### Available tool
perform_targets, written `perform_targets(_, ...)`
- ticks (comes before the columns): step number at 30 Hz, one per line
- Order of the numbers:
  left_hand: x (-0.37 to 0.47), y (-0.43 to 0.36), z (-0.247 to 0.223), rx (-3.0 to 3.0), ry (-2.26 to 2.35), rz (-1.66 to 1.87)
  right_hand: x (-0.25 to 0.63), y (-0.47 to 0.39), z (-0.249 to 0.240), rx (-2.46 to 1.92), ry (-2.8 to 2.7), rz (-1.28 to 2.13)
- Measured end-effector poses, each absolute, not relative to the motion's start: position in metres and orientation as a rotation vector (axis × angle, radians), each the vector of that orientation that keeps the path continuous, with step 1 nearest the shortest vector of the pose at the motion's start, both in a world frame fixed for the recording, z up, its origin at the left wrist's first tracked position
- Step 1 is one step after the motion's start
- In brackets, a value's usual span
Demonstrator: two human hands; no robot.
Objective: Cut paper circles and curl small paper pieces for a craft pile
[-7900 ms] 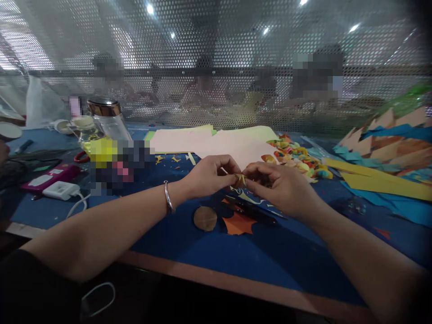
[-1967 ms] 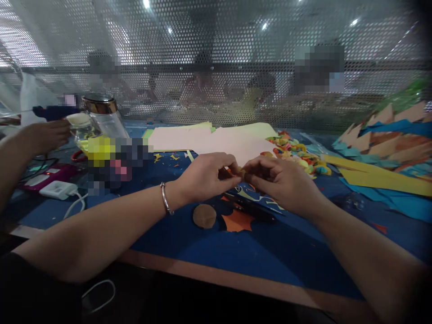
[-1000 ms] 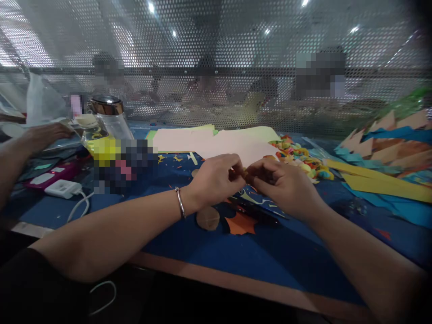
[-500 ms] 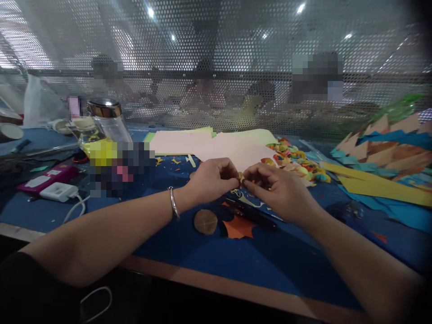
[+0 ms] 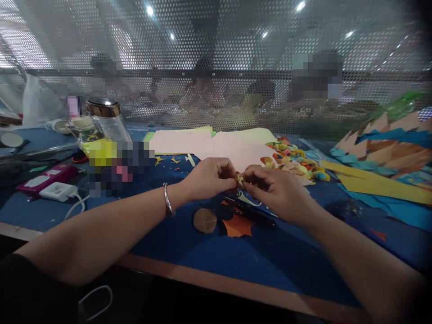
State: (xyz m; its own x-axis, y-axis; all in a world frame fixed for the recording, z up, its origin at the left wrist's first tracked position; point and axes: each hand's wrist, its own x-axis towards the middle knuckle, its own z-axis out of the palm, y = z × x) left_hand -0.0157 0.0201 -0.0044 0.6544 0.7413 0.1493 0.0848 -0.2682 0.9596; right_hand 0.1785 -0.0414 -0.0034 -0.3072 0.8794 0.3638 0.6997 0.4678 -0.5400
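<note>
A small yellowish paper piece (image 5: 240, 180) is pinched between the fingertips of both hands above the blue table. My left hand (image 5: 213, 179) holds its left side, and a silver bangle circles that wrist. On the other side my right hand (image 5: 275, 186) grips it with thumb and index finger. The piece's exact shape is partly hidden by the fingers. Below the hands lie a round brown disc (image 5: 205, 221) and an orange spiky paper cutout (image 5: 238, 225). Pale pink sheets (image 5: 232, 148) lie behind, beside a pile of colourful paper pieces (image 5: 300, 164).
At the left stand a lidded glass jar (image 5: 110, 119) and a bottle with yellow contents, near a magenta box (image 5: 47, 179) and a white charger (image 5: 59, 191). Yellow strips (image 5: 388, 186) and layered pointed paper (image 5: 388, 144) lie right. A perforated screen (image 5: 216, 40) rises behind.
The small piece has turned slightly between my fingertips and shows a bit more. My left wrist and its bangle have shifted a little to the left.
</note>
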Motion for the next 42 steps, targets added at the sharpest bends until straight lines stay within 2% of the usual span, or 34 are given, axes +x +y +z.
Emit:
perform_targets(10, -0.023, 0.015, -0.002, 2.248, 0.801, 0.687, 0.180, -0.039, -0.008, -1.333, -2.131, 0.369)
perform_targets(20, -0.020, 0.017, 0.000, 2.020, 0.720, 0.745, 0.177, -0.042, -0.007, -1.307, -2.079, 0.416)
perform_targets(42, -0.023, 0.011, 0.004, 2.210, 0.743, 0.804, 0.179, -0.041, -0.012, -1.307, -2.111, 0.293)
